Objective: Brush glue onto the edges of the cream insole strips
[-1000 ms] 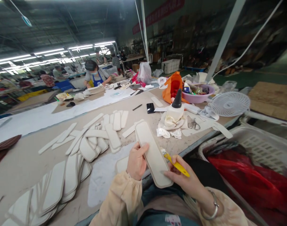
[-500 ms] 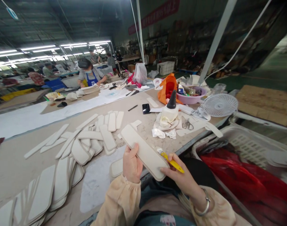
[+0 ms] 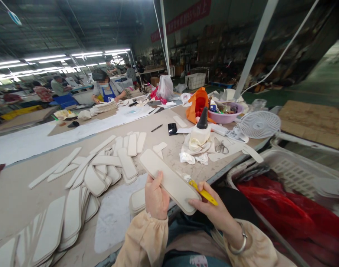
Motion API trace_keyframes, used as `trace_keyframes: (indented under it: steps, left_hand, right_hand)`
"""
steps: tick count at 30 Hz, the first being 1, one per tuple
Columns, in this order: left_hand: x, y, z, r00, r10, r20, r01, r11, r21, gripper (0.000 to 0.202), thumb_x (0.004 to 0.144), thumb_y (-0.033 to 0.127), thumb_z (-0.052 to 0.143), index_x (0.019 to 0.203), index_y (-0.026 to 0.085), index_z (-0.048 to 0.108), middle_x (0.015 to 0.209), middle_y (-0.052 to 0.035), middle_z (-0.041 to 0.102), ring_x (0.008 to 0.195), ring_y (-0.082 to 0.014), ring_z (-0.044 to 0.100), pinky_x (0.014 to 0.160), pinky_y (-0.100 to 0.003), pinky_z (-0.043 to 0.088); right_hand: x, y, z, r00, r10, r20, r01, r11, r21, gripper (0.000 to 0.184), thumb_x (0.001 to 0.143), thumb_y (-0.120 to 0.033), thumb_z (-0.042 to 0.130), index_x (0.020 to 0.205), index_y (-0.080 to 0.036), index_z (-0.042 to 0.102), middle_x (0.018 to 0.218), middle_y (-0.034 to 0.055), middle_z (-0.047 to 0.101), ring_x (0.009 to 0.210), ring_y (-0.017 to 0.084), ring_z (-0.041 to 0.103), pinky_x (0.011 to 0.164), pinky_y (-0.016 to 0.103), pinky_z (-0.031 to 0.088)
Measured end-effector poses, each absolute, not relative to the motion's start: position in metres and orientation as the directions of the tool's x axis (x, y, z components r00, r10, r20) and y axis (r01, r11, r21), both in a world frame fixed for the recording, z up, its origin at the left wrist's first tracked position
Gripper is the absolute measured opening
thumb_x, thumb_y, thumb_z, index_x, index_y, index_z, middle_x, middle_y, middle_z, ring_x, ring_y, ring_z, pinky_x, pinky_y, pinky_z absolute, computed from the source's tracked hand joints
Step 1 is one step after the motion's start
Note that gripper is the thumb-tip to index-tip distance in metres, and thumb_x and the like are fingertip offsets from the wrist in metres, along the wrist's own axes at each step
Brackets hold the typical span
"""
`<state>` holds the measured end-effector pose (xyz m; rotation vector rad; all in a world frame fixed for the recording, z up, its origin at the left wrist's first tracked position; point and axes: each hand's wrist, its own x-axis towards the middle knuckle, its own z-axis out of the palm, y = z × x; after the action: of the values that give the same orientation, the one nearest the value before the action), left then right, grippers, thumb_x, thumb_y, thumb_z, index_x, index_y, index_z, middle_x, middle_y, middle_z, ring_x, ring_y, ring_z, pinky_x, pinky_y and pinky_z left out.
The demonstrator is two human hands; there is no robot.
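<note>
A long off-white strip with rounded ends (image 3: 169, 180) is tilted in front of me above the table's near edge. My left hand (image 3: 157, 194) grips its lower left edge, thumb on top. At the strip's right end my right hand (image 3: 211, 204) pinches the edge and also holds a yellow-handled brush (image 3: 205, 193), whose whitish tip lies beside the strip's far edge. Behind my left hand, a small stack of similar strips (image 3: 137, 200) is partly hidden. Many more loose strips (image 3: 98, 170) lie in overlapping piles to the left.
A white bottle with a black nozzle (image 3: 199, 133), scissors (image 3: 221, 147) and a phone (image 3: 172, 129) lie beyond my hands. A white fan (image 3: 260, 125) stands at the right, above a plastic basket (image 3: 292, 167) holding red material. Across the table a person in a blue apron (image 3: 108, 92) works.
The strip's far end has shifted slightly left and down, with my left hand turning a little. Both hands keep their hold, and the brush has barely moved.
</note>
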<state>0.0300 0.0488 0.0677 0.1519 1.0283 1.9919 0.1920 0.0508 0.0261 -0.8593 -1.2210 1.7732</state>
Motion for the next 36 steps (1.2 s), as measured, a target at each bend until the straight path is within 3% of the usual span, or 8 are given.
trace_keyframes:
  steps: [7, 13, 22, 27, 31, 36]
  left_hand:
    - [0.018, 0.047, 0.077, -0.591, 0.777, -0.218, -0.624, -0.270, 0.733, 0.028, 0.068, 0.021, 0.073, 0.095, 0.019, 0.066, 0.083, 0.0003, 0.073, 0.074, -0.0126, 0.066, 0.072, -0.025, 0.050]
    - [-0.004, 0.052, 0.091, -0.636, 0.763, -0.113, -0.544, -0.340, 0.767, 0.029, 0.067, 0.022, 0.073, 0.095, 0.017, 0.067, 0.083, -0.0026, 0.075, 0.076, -0.0157, 0.068, 0.073, -0.027, 0.050]
    - [-0.008, 0.056, 0.087, -0.655, 0.737, -0.170, -0.566, -0.329, 0.756, 0.026, 0.063, 0.018, 0.066, 0.089, 0.014, 0.068, 0.069, -0.0015, 0.073, 0.064, -0.0159, 0.067, 0.063, -0.026, 0.050]
    - [-0.008, 0.051, 0.091, -0.604, 0.783, -0.149, -0.577, -0.301, 0.759, 0.027, 0.066, 0.019, 0.067, 0.093, 0.017, 0.069, 0.073, -0.0039, 0.073, 0.072, -0.0203, 0.069, 0.068, -0.030, 0.052]
    - [-0.001, 0.042, 0.101, -0.472, 0.878, -0.075, -0.570, -0.239, 0.787, 0.031, 0.073, 0.026, 0.070, 0.102, 0.017, 0.067, 0.087, -0.0066, 0.074, 0.079, -0.0209, 0.069, 0.072, -0.031, 0.053]
    - [0.020, 0.031, 0.100, -0.186, 0.975, -0.122, -0.493, 0.014, 0.870, 0.038, 0.080, 0.032, 0.066, 0.114, 0.018, 0.062, 0.091, -0.0076, 0.073, 0.075, -0.0188, 0.067, 0.067, -0.029, 0.052]
  right_hand:
    - [0.199, 0.048, 0.019, -0.476, 0.875, -0.088, -0.160, -0.185, -0.970, 0.042, 0.073, -0.039, 0.074, 0.085, -0.025, 0.035, 0.072, -0.0061, 0.041, 0.061, 0.011, 0.039, 0.053, 0.021, 0.034]
    - [0.203, 0.046, 0.015, -0.471, 0.875, -0.114, -0.067, -0.164, -0.984, 0.045, 0.069, -0.041, 0.075, 0.080, -0.025, 0.036, 0.068, -0.0061, 0.039, 0.059, 0.012, 0.038, 0.052, 0.022, 0.035]
    - [0.211, 0.045, 0.004, -0.502, 0.859, -0.100, -0.055, -0.147, -0.988, 0.039, 0.077, -0.040, 0.070, 0.086, -0.026, 0.034, 0.074, -0.0055, 0.044, 0.065, 0.014, 0.043, 0.057, 0.024, 0.039]
    - [0.211, 0.044, -0.001, -0.476, 0.876, -0.077, -0.038, -0.107, -0.993, 0.037, 0.076, -0.038, 0.071, 0.087, -0.026, 0.038, 0.071, -0.0059, 0.044, 0.061, 0.013, 0.044, 0.054, 0.023, 0.039]
    - [0.212, 0.053, 0.003, -0.373, 0.926, 0.057, -0.019, 0.054, -0.998, 0.035, 0.077, -0.035, 0.072, 0.086, -0.026, 0.039, 0.078, -0.0030, 0.055, 0.067, 0.015, 0.055, 0.060, 0.025, 0.046]
    - [0.220, 0.069, 0.039, -0.182, 0.913, 0.365, 0.090, 0.386, -0.918, 0.031, 0.083, -0.026, 0.066, 0.086, -0.026, 0.036, 0.094, 0.0038, 0.063, 0.084, 0.020, 0.064, 0.077, 0.033, 0.051]
